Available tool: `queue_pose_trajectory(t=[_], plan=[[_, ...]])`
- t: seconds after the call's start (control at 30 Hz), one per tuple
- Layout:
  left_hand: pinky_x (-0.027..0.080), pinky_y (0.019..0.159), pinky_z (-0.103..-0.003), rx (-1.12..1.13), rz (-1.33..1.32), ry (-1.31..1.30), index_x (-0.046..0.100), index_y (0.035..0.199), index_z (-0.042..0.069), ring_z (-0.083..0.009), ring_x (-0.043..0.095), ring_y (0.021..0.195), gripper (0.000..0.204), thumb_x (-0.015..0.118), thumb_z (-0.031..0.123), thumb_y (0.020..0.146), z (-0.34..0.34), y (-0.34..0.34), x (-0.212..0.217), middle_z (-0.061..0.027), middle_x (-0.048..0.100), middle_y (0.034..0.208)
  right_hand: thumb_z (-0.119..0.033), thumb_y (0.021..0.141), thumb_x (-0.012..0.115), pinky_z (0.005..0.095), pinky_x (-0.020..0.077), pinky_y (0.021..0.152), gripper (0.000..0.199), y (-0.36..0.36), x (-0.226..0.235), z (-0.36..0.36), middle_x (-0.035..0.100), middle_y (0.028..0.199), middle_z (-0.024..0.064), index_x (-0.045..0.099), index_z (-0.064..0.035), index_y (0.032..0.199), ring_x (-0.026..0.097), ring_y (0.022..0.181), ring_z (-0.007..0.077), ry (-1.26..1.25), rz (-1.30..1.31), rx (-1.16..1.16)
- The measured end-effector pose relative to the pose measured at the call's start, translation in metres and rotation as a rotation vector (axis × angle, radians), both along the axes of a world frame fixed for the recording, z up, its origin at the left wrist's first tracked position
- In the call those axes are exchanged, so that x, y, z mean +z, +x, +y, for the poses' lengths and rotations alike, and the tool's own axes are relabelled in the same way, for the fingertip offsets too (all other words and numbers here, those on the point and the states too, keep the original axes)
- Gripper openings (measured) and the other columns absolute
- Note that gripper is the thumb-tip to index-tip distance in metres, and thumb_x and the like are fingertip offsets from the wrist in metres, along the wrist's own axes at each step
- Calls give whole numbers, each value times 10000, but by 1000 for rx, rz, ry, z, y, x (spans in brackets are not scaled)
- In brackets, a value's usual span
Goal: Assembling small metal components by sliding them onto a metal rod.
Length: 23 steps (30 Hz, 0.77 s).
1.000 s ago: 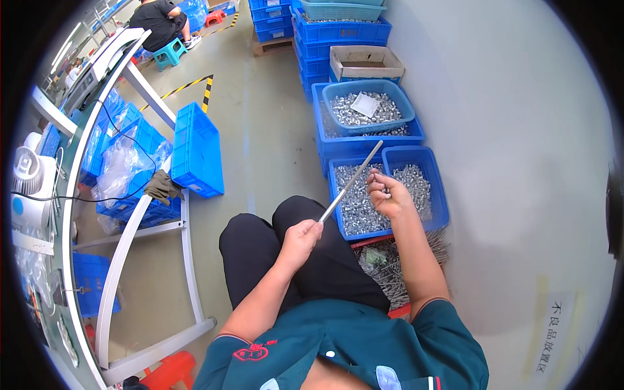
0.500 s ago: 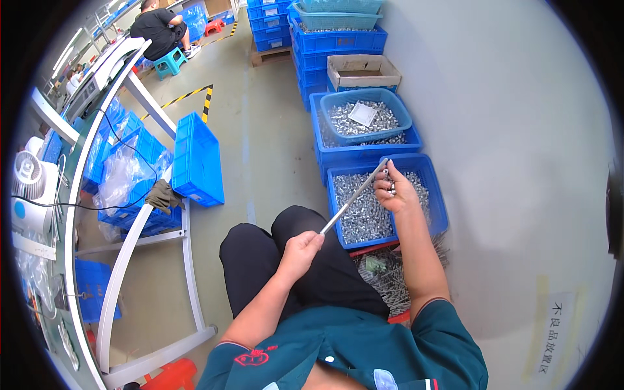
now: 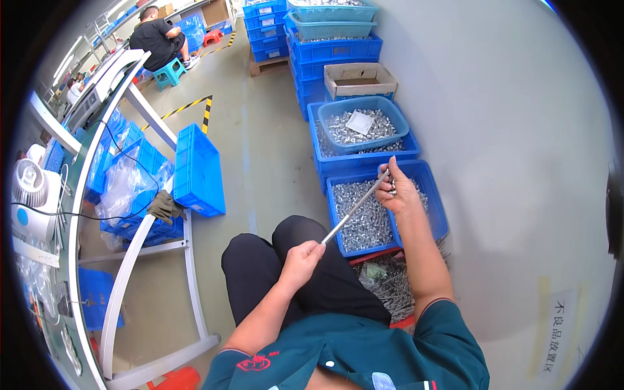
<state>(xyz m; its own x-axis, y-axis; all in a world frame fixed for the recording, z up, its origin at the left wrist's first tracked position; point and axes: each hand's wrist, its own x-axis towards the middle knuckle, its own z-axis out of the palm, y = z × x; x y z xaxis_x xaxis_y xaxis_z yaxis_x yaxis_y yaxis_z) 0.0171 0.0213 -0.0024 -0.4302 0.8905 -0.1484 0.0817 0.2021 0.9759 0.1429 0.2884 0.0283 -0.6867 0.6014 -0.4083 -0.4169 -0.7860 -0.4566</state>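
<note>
A thin grey metal rod [image 3: 354, 210] slants up to the right across my lap. My left hand [image 3: 301, 265] is closed round its lower end. At the upper end, my right hand [image 3: 401, 192] has its thumb and fingers by the rod's tip, with a few small shiny metal fittings held in the curled fingers. Whether a fitting sits on the tip is too small to make out. Beneath that hand stands a blue bin [image 3: 439, 207] full of small silvery metal fittings [image 3: 356, 218]. Beside my right thigh, a red container [image 3: 406, 322] holds many thin metal rods [image 3: 390, 283].
A light blue basket [image 3: 402, 123] of fittings, an open carton [image 3: 329, 83] and stacked blue crates [image 3: 312, 68] stand farther along the wall. On my left are a workbench [image 3: 81, 195] with a white fan [image 3: 29, 179] and an upended blue crate [image 3: 198, 170]. A person [image 3: 156, 40] sits far off.
My view has shifted slightly, so the bins appear a little lower. Both hands keep their hold, and the rod stays at nearly the same slant.
</note>
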Motion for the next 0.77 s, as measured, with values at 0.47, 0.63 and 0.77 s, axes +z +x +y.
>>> queue_pose_trajectory(t=[0.47,0.63,0.77], plan=[[329,508,-225,53,41,7,546,706,10,-47,389,563,248,540,176,891,0,4,-3,34,451,597,-256,866,606,196,209,352,255,-11,24,-21,398,577,-21,571,-6,824,341,434,47,608,-400,-193],[345,527,-230,66,48,0,545,710,3,-55,403,578,246,543,172,889,-1,4,-3,23,458,602,-249,884,579,191,219,352,226,-12,29,-24,394,563,-34,574,-28,834,333,433,41,584,-378,-177],[350,537,-233,65,73,-14,548,717,4,-58,407,586,246,546,182,887,-1,4,-3,10,465,607,-234,878,583,181,260,391,228,-17,24,-39,432,551,-26,585,-6,877,358,438,41,646,-422,-214]])
